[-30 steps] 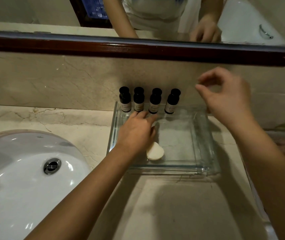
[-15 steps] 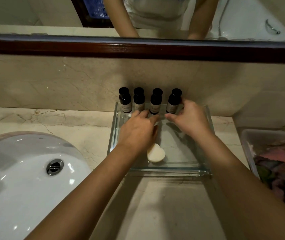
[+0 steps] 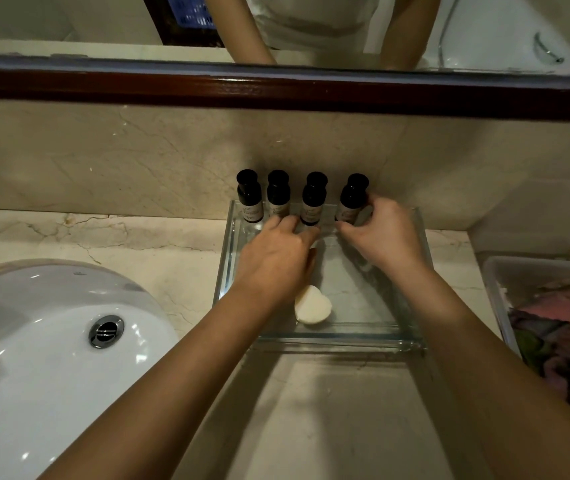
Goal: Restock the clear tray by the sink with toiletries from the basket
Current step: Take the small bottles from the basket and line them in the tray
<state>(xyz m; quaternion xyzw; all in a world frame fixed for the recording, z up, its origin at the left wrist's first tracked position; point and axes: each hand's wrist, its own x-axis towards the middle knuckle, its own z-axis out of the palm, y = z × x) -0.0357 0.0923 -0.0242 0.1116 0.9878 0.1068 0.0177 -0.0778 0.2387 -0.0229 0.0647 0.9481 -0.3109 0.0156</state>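
Gripping the rightmost black-capped dark bottle (image 3: 352, 199) — right hand (image 3: 384, 237); left hand (image 3: 273, 261) rests straight-fingered in clear tray (image 3: 346, 341).

Marble counter (image 3: 328, 410), clear tray (image 3: 339, 342), white sink (image 3: 34, 358), basket (image 3: 494, 299)

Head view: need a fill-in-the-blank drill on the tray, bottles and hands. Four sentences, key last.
____ dark bottles stand in a row at the back of the clear tray.
The right hand grips the end bottle on the row's ____ side.
The white sink lies to the tray's ____.
The left hand reaches over a pale soap that lies ____ the tray.
Missing words: four; right; left; in.
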